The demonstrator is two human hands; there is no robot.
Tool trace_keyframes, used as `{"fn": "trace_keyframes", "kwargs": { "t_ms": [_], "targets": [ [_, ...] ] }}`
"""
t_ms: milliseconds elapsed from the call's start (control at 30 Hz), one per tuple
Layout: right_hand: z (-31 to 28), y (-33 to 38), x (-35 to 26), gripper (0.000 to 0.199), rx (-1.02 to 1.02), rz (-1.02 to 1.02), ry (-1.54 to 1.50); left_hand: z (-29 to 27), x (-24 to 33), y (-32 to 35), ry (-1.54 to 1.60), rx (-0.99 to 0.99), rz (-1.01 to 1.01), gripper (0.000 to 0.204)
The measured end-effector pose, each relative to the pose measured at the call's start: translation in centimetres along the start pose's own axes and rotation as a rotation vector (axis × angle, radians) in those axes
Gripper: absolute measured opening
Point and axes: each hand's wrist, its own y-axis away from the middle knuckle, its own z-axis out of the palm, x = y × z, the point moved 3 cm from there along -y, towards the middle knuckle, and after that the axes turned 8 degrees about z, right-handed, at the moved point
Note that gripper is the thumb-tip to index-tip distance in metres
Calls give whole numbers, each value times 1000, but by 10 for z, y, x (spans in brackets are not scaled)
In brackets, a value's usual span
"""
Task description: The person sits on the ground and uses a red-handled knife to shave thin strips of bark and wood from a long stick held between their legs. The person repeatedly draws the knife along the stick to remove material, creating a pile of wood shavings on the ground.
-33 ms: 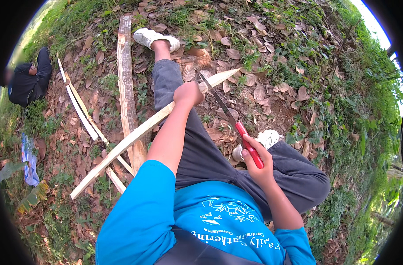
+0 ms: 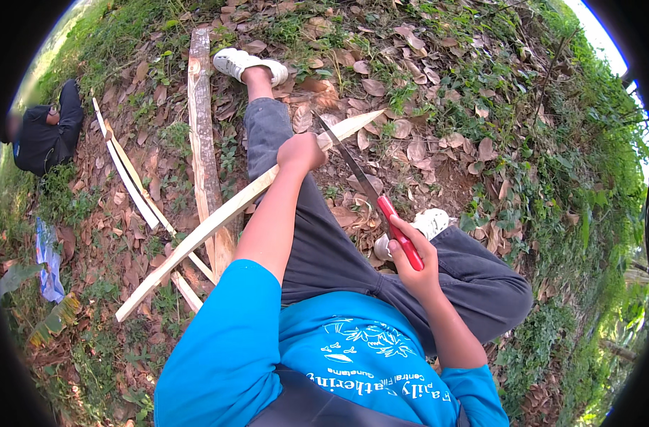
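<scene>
I sit on leafy ground with my legs in grey trousers stretched out. My left hand (image 2: 301, 151) grips a long pale wooden strip (image 2: 196, 238) that runs from the lower left up across my left leg to a pointed end at the upper right. My right hand (image 2: 410, 262) is closed on the red handle of a long knife (image 2: 399, 231). Its dark blade (image 2: 349, 162) slants up to the left and meets the strip just right of my left hand.
A rough wooden plank (image 2: 202, 128) lies left of my left leg, with thin pale slats (image 2: 128, 178) beside it. A dark-clothed shape (image 2: 43, 135) sits at the far left, a blue plastic scrap (image 2: 46, 260) below it. Dry leaves and green plants cover the ground.
</scene>
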Motion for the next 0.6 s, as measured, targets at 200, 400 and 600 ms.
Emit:
{"fn": "trace_keyframes", "kwargs": {
  "t_ms": [200, 400, 600],
  "targets": [
    [6, 4, 13, 44, 18, -34, -189, 3, -24, -15, 164, -123, 148, 50],
    [-11, 14, 16, 46, 10, 39, -604, 6, -43, -19, 597, -77, 401, 44],
    [-23, 15, 19, 54, 6, -4, -484, -5, -39, -14, 195, 187, 375, 49]
  ]
}}
